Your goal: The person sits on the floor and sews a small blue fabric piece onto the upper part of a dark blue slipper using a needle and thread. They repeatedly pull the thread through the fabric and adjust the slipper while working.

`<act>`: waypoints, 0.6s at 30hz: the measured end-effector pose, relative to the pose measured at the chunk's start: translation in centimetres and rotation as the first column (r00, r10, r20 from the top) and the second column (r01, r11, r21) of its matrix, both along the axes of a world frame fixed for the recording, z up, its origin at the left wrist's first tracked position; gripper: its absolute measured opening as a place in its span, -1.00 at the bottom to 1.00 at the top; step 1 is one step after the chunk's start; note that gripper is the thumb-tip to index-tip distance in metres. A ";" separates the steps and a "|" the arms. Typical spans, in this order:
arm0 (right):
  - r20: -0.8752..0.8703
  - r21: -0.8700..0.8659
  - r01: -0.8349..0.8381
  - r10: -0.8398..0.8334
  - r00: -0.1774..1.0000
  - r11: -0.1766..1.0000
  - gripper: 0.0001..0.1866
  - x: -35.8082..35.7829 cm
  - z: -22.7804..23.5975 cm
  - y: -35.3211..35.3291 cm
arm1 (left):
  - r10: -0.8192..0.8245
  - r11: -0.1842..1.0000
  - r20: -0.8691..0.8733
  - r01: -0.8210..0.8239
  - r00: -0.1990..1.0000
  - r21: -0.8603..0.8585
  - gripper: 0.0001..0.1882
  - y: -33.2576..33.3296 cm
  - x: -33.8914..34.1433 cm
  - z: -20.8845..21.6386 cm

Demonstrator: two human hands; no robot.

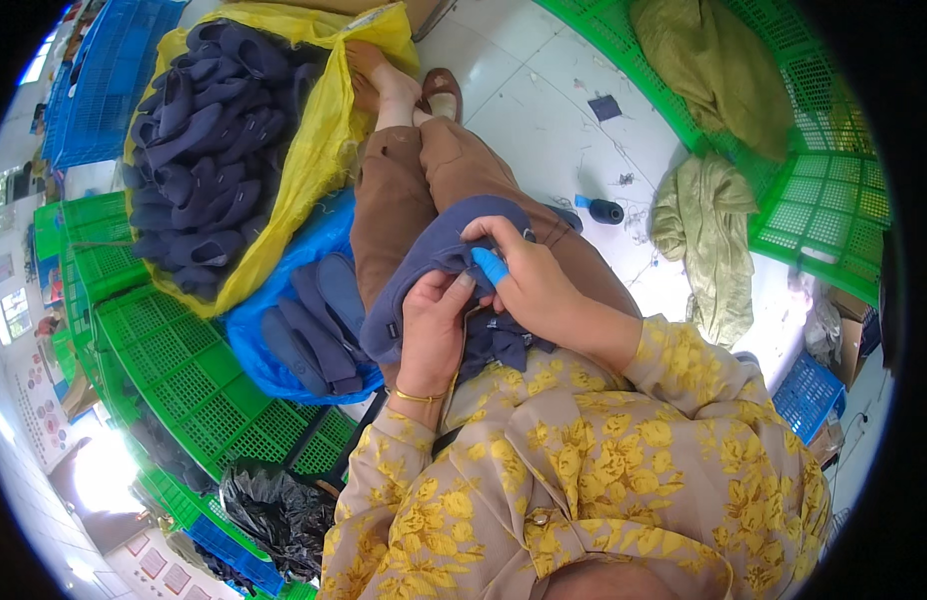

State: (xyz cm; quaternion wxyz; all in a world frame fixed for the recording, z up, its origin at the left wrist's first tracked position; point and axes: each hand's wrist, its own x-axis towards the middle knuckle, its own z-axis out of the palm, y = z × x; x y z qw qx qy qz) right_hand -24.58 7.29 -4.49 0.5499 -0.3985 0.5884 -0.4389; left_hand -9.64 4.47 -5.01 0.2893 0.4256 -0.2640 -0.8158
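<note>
Across my lap lies a navy fabric slipper (409, 272), held at its opening by both hands. My left hand (431, 325) is closed on its near edge, thumb pressed against the cloth. With bent fingers, my right hand (529, 275) pinches the rim further along; blue tape wraps its thumb. The hands hide the part of the slipper between them. Under my wrists, small dark cloth pieces (509, 343) rest on my lap. Left of my legs, several navy slippers (319, 320) lie stacked on a blue plastic bag (246, 345).
A yellow sack (319, 190) full of navy slippers (209, 130) stands at far left, beside green plastic crates (224, 400). On the tiled floor to the right are a dark thread spool (607, 211) and an olive cloth (709, 230). A green basket (824, 200) stands beyond.
</note>
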 end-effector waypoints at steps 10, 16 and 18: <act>-0.370 -0.362 0.030 -0.173 0.913 0.932 -0.87 -0.9 -0.3 -1.5 | 0.085 0.992 0.242 -0.060 0.966 -0.107 -0.84 0.3 -1.4 0.4; 0.781 0.046 0.294 -0.218 0.585 0.955 -0.90 -7.6 3.3 -4.4 | 0.139 0.986 0.304 -0.104 0.942 -0.129 -0.84 0.0 -0.9 0.8; 0.788 -0.029 0.299 -0.162 0.594 0.954 -0.89 -12.1 3.6 -4.2 | 0.148 0.985 0.304 -0.112 0.941 -0.131 -0.79 -0.5 -0.4 1.3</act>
